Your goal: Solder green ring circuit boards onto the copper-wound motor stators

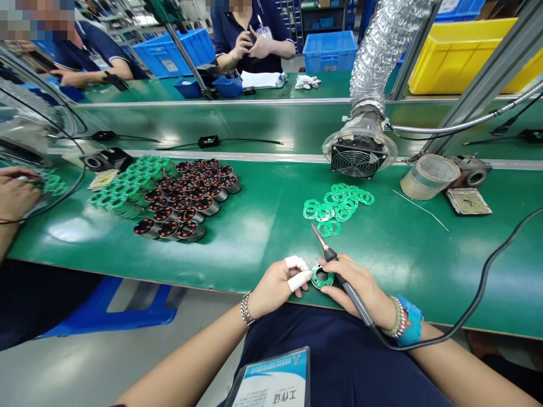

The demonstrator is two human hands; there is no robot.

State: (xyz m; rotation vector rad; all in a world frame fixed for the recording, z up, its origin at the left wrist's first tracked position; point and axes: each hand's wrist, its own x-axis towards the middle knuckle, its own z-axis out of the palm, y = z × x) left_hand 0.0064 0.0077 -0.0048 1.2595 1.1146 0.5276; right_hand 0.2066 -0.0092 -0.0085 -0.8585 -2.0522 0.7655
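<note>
Near the table's front edge, my left hand [278, 284], with white tape on two fingers, is closed at the left side of a round part with a green ring board [322, 276]. What its fingertips pinch is too small to tell. My right hand [360, 285] holds a soldering iron [345, 282], its tip pointing up and left, away from the board. Fingers of that same hand also touch the ring board's right side. Loose green ring boards [339, 204] lie just beyond my hands.
Rows of motor stators [186, 203] and stacked green boards [131, 183] stand at the left. A fan with a foil duct [358, 158], a round container [429, 176] and a solder stand [469, 172] are further back. The iron's cable [479, 294] crosses the right. A co-worker's hand [17, 192] is far left.
</note>
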